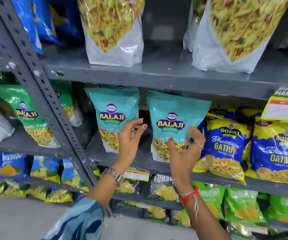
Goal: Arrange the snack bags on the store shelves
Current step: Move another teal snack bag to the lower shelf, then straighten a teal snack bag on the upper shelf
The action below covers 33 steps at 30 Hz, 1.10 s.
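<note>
Two teal Balaji snack bags stand upright side by side on the grey middle shelf (136, 158). My left hand (130, 137) hovers with fingers spread in front of the left teal bag (112, 113), by its right edge, holding nothing. My right hand (185, 149) is spread over the lower right of the right teal bag (174, 116), fingers apart; I cannot tell whether they touch it. A dark gap separates the two bags.
Blue-yellow Gopal Gathiya bags (226, 146) crowd the shelf right of my right hand. Green Balaji bags (30, 118) sit beyond the perforated upright post (53, 104). Large clear-fronted mixture bags (113, 32) stand on the shelf above. Chip packets (164, 189) fill the lower shelves.
</note>
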Tool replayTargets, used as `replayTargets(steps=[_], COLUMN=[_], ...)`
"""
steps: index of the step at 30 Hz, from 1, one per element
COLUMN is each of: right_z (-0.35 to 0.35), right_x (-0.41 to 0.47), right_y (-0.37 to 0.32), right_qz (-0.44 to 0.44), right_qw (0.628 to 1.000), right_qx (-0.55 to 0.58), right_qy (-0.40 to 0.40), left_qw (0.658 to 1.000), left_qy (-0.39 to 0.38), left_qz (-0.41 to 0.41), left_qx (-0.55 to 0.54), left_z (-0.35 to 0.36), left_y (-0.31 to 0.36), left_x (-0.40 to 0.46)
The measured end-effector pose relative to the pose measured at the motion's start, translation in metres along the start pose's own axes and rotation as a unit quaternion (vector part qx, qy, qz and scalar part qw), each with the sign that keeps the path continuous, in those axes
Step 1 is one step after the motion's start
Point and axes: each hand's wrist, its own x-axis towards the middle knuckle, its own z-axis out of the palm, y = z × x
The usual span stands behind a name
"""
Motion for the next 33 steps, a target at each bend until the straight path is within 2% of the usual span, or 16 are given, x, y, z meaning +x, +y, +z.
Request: replayTargets(steps=[6, 9, 11, 14, 17, 21, 33], right_z=[0.022, 0.039, 0.053, 0.077, 0.094, 0.107, 0.115], right_x=[0.041, 0.064, 0.080, 0.102, 0.114, 0.110, 0.125], right_y=[-0.096, -0.135, -0.156, -0.178, -0.187, -0.189, -0.189], right_qz=[-0.181, -0.218, -0.215, -0.126, -0.058, -0.074, -0.044], right_qw=[0.979, 0.970, 0.968, 0.970, 0.955, 0.939, 0.933], right_qx=[0.089, 0.104, 0.101, 0.087, 0.058, 0.033, 0.013], right_qy=[0.007, -0.026, -0.077, -0.189, -0.285, -0.335, -0.358], left_qw=[0.976, 0.958, 0.951, 0.960, 0.984, 0.994, 0.997], left_qy=[0.146, 0.179, 0.185, 0.174, 0.147, 0.079, 0.034], left_qz=[0.105, 0.179, 0.211, 0.166, 0.031, -0.067, -0.048], left_qx=[-0.119, -0.133, -0.130, -0.144, -0.093, -0.044, -0.050], left_z=[-0.041, -0.063, -0.075, -0.090, -0.098, -0.095, -0.092], left_y=[0.090, 0.133, 0.152, 0.166, 0.161, 0.158, 0.173], left_x=[0.029, 0.051, 0.068, 0.104, 0.144, 0.164, 0.156])
